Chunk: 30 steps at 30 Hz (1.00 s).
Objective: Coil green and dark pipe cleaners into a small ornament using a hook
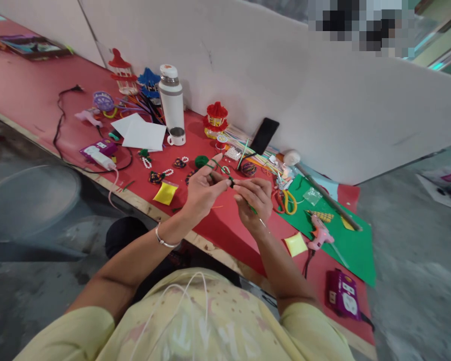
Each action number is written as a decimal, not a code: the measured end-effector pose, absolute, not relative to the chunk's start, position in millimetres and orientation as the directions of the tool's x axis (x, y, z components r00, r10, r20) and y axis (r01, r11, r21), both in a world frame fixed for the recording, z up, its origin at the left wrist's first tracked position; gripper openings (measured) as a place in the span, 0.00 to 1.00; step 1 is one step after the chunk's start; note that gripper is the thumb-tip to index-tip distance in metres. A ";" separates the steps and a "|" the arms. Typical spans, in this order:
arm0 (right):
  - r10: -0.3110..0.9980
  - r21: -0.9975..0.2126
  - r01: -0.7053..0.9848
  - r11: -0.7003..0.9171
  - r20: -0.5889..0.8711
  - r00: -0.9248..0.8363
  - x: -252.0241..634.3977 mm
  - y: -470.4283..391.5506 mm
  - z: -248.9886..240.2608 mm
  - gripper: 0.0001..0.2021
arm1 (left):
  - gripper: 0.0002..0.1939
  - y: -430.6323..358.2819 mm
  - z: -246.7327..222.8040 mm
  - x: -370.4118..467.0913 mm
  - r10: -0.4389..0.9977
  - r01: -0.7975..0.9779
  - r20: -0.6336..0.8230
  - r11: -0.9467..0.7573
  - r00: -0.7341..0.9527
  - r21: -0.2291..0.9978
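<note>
Over the red table, my left hand [206, 188] pinches a small dark green yarn piece [231, 181] between thumb and fingers, with a green strand running over its raised index finger. Close against it, my right hand [253, 200] is closed around a thin hook [262, 221] with a green and silvery shaft, its fingertips at the same yarn piece. The hook's working tip is hidden at the fingers. Just behind my left hand lies a green yarn ball [201, 161]. A multicoloured yarn ball [248, 169] rests behind my right hand.
A white bottle [172, 108] stands near the partition, with a red lantern-like craft [215, 120] to its right. Scissors [285, 200] and a pink glue gun [319, 233] lie on a green sheet [355, 260]. A yellow packet [166, 193] is by my left wrist.
</note>
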State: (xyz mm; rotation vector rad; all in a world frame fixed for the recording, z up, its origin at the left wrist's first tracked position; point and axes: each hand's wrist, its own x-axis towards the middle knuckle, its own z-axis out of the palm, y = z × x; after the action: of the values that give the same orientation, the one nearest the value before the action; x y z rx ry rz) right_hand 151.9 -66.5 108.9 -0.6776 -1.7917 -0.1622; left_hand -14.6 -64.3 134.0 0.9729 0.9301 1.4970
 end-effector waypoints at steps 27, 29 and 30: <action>0.426 -0.283 0.448 0.848 0.867 -0.257 167.6 -53.8 98.2 0.18 | 0.29 -54.7 136.1 -40.8 0.952 -0.578 -0.201 0.301 0.232 0.759; 0.438 -0.289 0.459 0.840 0.860 -0.261 170.4 -53.6 96.0 0.17 | 0.28 -54.0 134.4 -42.1 0.952 -0.577 -0.196 0.299 0.236 0.760; 0.441 -0.288 0.465 0.837 0.858 -0.262 171.9 -53.3 95.0 0.16 | 0.28 -53.7 133.7 -42.6 0.953 -0.576 -0.191 0.295 0.236 0.762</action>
State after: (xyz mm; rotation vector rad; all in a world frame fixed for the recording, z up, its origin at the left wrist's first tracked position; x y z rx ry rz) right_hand 171.9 -53.3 95.0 -0.6784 -1.8912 -0.0262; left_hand -42.6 -53.7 133.7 0.6237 0.7304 1.1469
